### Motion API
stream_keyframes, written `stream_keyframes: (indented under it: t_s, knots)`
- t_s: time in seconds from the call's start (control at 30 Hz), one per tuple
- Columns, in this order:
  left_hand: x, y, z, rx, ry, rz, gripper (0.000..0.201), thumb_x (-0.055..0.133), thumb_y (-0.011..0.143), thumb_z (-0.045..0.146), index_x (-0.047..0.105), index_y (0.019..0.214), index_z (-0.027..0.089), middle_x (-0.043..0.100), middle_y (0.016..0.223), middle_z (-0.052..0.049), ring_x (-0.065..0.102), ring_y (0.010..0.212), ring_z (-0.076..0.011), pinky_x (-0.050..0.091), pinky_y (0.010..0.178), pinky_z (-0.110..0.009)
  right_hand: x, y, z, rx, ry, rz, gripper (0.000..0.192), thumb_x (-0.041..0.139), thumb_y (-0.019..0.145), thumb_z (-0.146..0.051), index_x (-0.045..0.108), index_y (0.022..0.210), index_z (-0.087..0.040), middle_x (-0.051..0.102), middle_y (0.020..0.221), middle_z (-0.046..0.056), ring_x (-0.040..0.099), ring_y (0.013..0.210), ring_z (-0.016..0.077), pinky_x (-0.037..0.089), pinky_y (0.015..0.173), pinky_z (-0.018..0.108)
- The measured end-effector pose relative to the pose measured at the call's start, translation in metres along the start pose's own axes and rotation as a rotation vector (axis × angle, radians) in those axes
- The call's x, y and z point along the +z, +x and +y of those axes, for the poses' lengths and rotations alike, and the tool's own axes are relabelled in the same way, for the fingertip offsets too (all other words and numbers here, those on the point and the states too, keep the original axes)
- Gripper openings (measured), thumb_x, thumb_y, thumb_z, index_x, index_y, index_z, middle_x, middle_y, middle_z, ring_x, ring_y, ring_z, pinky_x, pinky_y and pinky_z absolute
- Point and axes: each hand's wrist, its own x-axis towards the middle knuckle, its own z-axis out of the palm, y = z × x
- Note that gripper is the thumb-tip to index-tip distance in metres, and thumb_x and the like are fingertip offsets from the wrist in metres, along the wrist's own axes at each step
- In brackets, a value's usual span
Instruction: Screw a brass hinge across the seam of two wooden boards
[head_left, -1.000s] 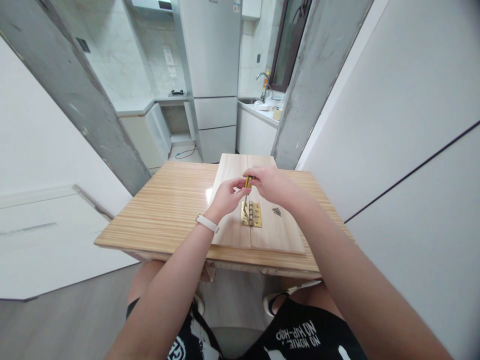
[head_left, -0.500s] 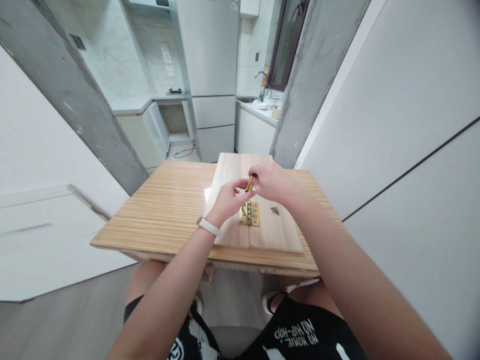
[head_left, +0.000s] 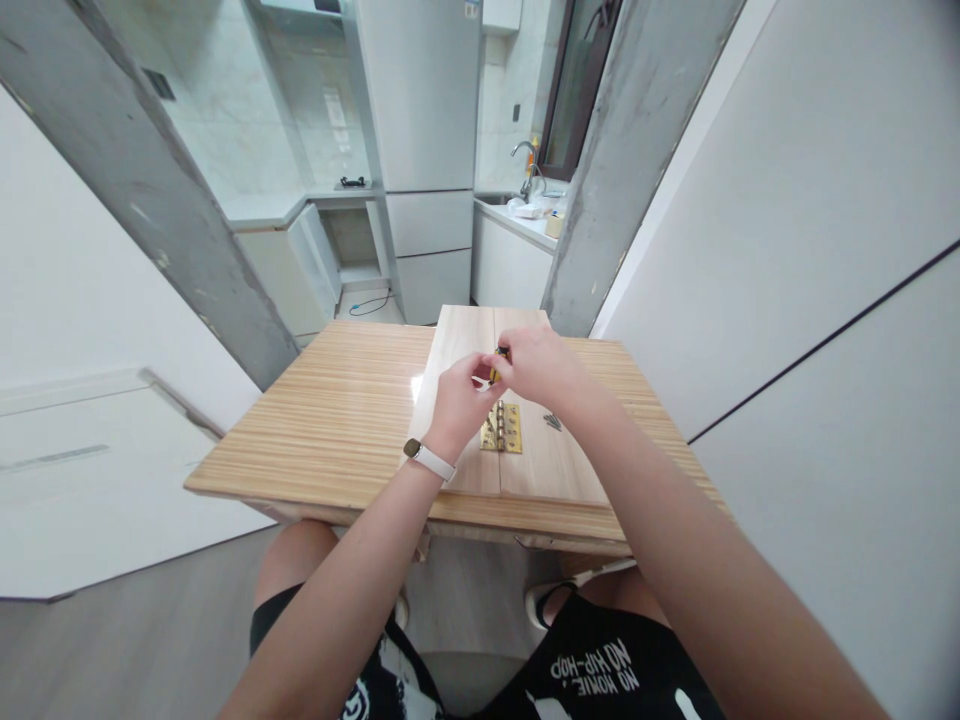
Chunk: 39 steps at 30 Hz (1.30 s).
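Observation:
My right hand point(head_left: 538, 366) is closed around a short yellow-and-black screwdriver point(head_left: 496, 371), mostly covered by the fingers. My left hand point(head_left: 463, 402) meets it from the other side, thumb and fingers pinched at its lower part. Both hands hover over two pale wooden boards point(head_left: 466, 326) that lie edge to edge. Below the hands, a brass hinge point(head_left: 513, 432) lies opened flat across the seam, with small dark screws on its left leaf. A few loose screws point(head_left: 553, 422) rest on the right board. The screwdriver's tip cannot be made out.
The boards lie on a striped wooden table point(head_left: 315, 410) whose front edge is close to my knees. White panels point(head_left: 825, 220) stand at the right and left. A fridge point(head_left: 427, 100) and a sink counter point(head_left: 517, 250) are beyond the table.
My left wrist has turned and shifted slightly right, showing more of the watch face. Both hands have drawn closer around the screwdriver, hiding more of it. Hinge and loose screws stay in place.

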Motion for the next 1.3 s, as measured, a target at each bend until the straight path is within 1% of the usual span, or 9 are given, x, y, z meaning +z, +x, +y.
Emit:
stream_keyframes:
  t_s: [0.13, 0.4, 0.63, 0.73, 0.8, 0.93, 1.0, 1.13, 1.3]
  knots:
    - [0.001, 0.000, 0.000, 0.005, 0.010, -0.001, 0.008, 0.074, 0.086, 0.019, 0.070, 0.092, 0.021, 0.075, 0.089, -0.003, 0.069, 0.082, -0.0178, 0.054, 0.073, -0.031, 0.001, -0.001, -0.002, 0.015, -0.031, 0.019, 0.038, 0.057, 0.101, -0.044, 0.077, 0.090, -0.014, 0.079, 0.090, 0.017, 0.071, 0.085, 0.0261, 0.045, 0.072, 0.034]
    - [0.004, -0.004, 0.004, -0.003, 0.045, 0.027, 0.013, 0.077, 0.087, 0.031, 0.069, 0.090, 0.021, 0.075, 0.089, -0.004, 0.069, 0.083, -0.0187, 0.053, 0.076, -0.032, 0.007, 0.001, -0.003, 0.140, -0.106, 0.063, 0.047, 0.050, 0.106, -0.047, 0.079, 0.097, -0.011, 0.078, 0.089, 0.021, 0.074, 0.091, 0.0322, 0.048, 0.073, 0.037]
    - [0.001, -0.001, 0.000, -0.005, 0.014, 0.024, 0.013, 0.073, 0.088, 0.027, 0.065, 0.081, 0.019, 0.070, 0.079, -0.001, 0.063, 0.073, -0.0152, 0.050, 0.070, -0.028, 0.007, 0.001, -0.011, 0.140, -0.102, 0.039, 0.050, 0.048, 0.106, -0.053, 0.078, 0.095, -0.014, 0.077, 0.091, 0.019, 0.073, 0.091, 0.0315, 0.048, 0.075, 0.037]
    - [-0.004, 0.003, -0.006, -0.009, -0.018, 0.000, 0.013, 0.075, 0.085, 0.025, 0.065, 0.081, 0.019, 0.068, 0.077, 0.000, 0.063, 0.072, -0.0142, 0.049, 0.068, -0.027, 0.008, -0.001, -0.008, 0.117, -0.035, 0.024, 0.047, 0.053, 0.104, -0.056, 0.075, 0.095, -0.015, 0.077, 0.092, 0.018, 0.072, 0.089, 0.0303, 0.048, 0.074, 0.036]
    - [-0.006, 0.004, -0.009, -0.014, -0.020, -0.011, 0.016, 0.074, 0.086, 0.026, 0.062, 0.078, 0.019, 0.066, 0.075, 0.001, 0.062, 0.071, -0.0136, 0.048, 0.067, -0.026, 0.008, -0.003, -0.004, 0.052, 0.065, 0.026, 0.038, 0.060, 0.101, -0.052, 0.073, 0.103, -0.017, 0.078, 0.097, 0.015, 0.071, 0.090, 0.0284, 0.048, 0.076, 0.035]
    - [-0.010, 0.007, -0.014, -0.020, -0.038, -0.038, 0.025, 0.076, 0.086, 0.033, 0.058, 0.074, 0.019, 0.063, 0.072, 0.002, 0.058, 0.068, -0.0127, 0.046, 0.066, -0.027, 0.003, -0.006, 0.006, -0.099, 0.295, 0.041, 0.021, 0.063, 0.099, -0.027, 0.071, 0.118, -0.021, 0.077, 0.115, 0.009, 0.070, 0.097, 0.0225, 0.049, 0.083, 0.032]
    - [-0.012, 0.008, -0.015, -0.025, -0.064, -0.062, 0.025, 0.078, 0.085, 0.034, 0.060, 0.076, 0.019, 0.064, 0.074, 0.002, 0.058, 0.070, -0.0129, 0.046, 0.068, -0.028, 0.001, -0.005, 0.008, -0.132, 0.340, 0.013, 0.022, 0.060, 0.099, -0.018, 0.073, 0.116, -0.021, 0.077, 0.116, 0.008, 0.070, 0.099, 0.0217, 0.049, 0.086, 0.032]
    - [-0.014, 0.010, -0.016, -0.035, -0.086, -0.093, 0.023, 0.079, 0.084, 0.034, 0.063, 0.079, 0.019, 0.067, 0.078, 0.000, 0.060, 0.073, -0.0141, 0.046, 0.069, -0.029, 0.000, 0.000, 0.011, -0.170, 0.351, 0.001, 0.024, 0.059, 0.098, -0.013, 0.077, 0.111, -0.020, 0.079, 0.114, 0.009, 0.070, 0.105, 0.0225, 0.049, 0.093, 0.034]
    - [-0.016, 0.011, -0.017, -0.029, -0.093, -0.114, 0.019, 0.079, 0.085, 0.031, 0.065, 0.081, 0.019, 0.068, 0.079, 0.000, 0.061, 0.075, -0.0144, 0.046, 0.070, -0.029, 0.006, 0.004, 0.014, -0.194, 0.340, 0.007, 0.022, 0.060, 0.096, -0.011, 0.079, 0.105, -0.020, 0.080, 0.103, 0.007, 0.071, 0.096, 0.0213, 0.049, 0.086, 0.032]
